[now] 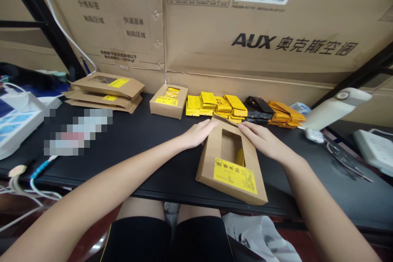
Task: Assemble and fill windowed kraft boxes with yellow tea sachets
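Observation:
A brown cardboard box [211, 147] with a clear window and a yellow label lies tilted at the table's front edge. Inside the window, a bit of yellow shows at the right. My left hand [201, 133] grips the box's far left corner. At the far right corner, my right hand [259, 137] holds it with the fingers over the edge. The box's far end, between both hands, looks partly open. Just beyond it sit several small yellow packets [224, 104] in stacks. A similar smaller box [168, 108] with yellow packets in its window stands to their left.
Flattened window boxes [106, 86] are stacked at the back left. Black packets [259, 110] and orange packets [285, 114] lie right of the yellow ones. A white bottle [334, 108], glasses [346, 163] and a power strip [21, 123] also lie on the table [147, 143]. Large cartons [199, 37] stand behind.

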`<act>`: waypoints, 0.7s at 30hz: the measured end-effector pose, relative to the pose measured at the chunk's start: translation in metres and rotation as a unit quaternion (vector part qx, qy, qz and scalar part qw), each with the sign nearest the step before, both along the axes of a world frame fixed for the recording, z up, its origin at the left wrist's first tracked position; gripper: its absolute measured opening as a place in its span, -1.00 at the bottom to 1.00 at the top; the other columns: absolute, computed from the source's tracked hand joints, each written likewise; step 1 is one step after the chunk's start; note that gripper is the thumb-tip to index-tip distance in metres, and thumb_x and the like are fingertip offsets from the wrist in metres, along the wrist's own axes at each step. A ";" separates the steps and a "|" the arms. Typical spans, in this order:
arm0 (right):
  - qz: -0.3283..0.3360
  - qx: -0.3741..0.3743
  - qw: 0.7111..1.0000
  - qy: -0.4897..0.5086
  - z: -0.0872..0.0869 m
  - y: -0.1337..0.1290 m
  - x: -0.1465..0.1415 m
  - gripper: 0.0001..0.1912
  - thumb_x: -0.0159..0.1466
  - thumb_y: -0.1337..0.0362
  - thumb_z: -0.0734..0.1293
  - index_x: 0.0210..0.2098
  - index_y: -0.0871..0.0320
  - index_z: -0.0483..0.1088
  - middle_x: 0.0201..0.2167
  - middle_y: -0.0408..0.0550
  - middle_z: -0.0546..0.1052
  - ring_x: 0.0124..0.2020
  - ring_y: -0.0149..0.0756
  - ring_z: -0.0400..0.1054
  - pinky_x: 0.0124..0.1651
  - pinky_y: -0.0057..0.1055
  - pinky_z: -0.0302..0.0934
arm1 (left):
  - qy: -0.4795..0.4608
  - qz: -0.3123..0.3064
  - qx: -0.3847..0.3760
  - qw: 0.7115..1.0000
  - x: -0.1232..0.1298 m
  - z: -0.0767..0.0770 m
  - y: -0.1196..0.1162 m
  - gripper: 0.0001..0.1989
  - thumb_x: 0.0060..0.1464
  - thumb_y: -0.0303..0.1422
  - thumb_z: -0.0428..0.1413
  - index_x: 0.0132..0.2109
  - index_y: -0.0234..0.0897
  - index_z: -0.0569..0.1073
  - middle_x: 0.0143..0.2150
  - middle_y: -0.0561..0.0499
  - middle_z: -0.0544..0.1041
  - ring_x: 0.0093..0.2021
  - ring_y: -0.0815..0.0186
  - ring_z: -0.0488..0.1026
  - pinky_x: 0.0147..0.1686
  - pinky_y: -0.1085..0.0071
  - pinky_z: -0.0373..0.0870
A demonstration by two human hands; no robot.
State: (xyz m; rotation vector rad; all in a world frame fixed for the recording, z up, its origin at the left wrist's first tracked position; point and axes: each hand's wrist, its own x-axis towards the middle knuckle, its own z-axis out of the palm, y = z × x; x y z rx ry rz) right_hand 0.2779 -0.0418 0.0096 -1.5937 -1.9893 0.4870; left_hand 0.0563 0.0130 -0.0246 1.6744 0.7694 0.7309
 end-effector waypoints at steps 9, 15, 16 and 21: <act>0.005 -0.009 0.999 -0.044 0.004 -0.002 0.000 -0.46 0.36 -0.06 0.10 0.06 0.13 0.46 0.09 0.03 0.52 0.12 0.09 0.35 0.19 -0.05 0.18 | 0.011 -0.007 -0.001 1.000 0.000 -0.001 0.001 -0.46 0.23 -0.01 -0.14 0.14 -0.28 0.39 0.15 -0.13 0.46 0.14 0.07 0.37 0.13 0.17 0.29; 0.006 -0.013 0.999 -0.052 0.003 -0.002 0.001 -0.44 0.37 -0.06 0.08 0.11 0.16 0.42 0.13 0.05 0.48 0.16 0.07 0.32 0.21 -0.08 0.17 | 0.020 -0.005 0.011 1.000 -0.001 -0.002 0.002 -0.44 0.23 -0.01 -0.15 0.15 -0.27 0.39 0.18 -0.13 0.44 0.15 0.06 0.37 0.13 0.17 0.30; 0.007 -0.014 0.998 -0.054 0.003 -0.002 0.001 -0.43 0.37 -0.05 0.08 0.12 0.16 0.41 0.14 0.05 0.47 0.16 0.06 0.32 0.21 -0.08 0.16 | 0.020 -0.006 0.012 1.000 -0.001 -0.002 0.002 -0.44 0.23 -0.01 -0.15 0.15 -0.27 0.39 0.18 -0.14 0.44 0.15 0.06 0.37 0.13 0.17 0.30; 0.006 -0.015 0.998 -0.059 0.005 -0.002 0.001 -0.44 0.38 -0.04 0.08 0.12 0.17 0.41 0.14 0.06 0.47 0.14 0.06 0.34 0.19 -0.09 0.17 | 0.017 -0.006 0.011 1.000 0.000 -0.003 0.002 -0.44 0.23 0.00 -0.15 0.15 -0.28 0.39 0.17 -0.15 0.45 0.14 0.06 0.38 0.13 0.16 0.30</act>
